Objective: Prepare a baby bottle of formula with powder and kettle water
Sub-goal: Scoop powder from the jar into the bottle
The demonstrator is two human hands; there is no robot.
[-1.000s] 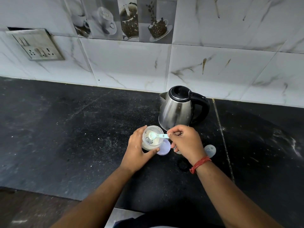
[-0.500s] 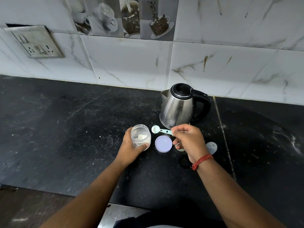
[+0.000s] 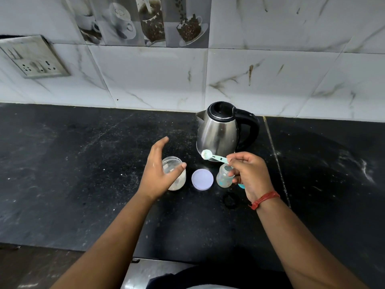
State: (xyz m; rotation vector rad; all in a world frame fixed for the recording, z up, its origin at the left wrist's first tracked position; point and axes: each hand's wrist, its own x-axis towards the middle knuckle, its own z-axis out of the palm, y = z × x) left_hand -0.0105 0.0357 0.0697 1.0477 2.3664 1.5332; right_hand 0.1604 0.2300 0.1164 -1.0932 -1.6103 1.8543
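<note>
A clear powder jar (image 3: 174, 174) stands open on the black counter (image 3: 83, 163), with white powder at its bottom. My left hand (image 3: 160, 170) hovers just off its right side, fingers spread, holding nothing. My right hand (image 3: 248, 174) pinches the handle of a light-green measuring scoop (image 3: 212, 156) that carries white powder. The scoop's bowl hangs in front of the steel kettle (image 3: 219, 132), up and left of the small clear baby bottle (image 3: 224, 177), which stands open right beside my right hand's fingers. The jar's round lilac lid (image 3: 202, 180) lies flat between jar and bottle.
The kettle has a black handle on its right and stands near the tiled wall (image 3: 270, 80). A socket plate (image 3: 33, 57) is on the wall at far left. A teal piece (image 3: 241, 186) peeks out under my right hand. The counter's front edge (image 3: 104, 250) is close to my body.
My left hand set the jar down on the counter and let go of it. My right hand lifted the filled scoop out of the jar and carried it right, above the bottle.
</note>
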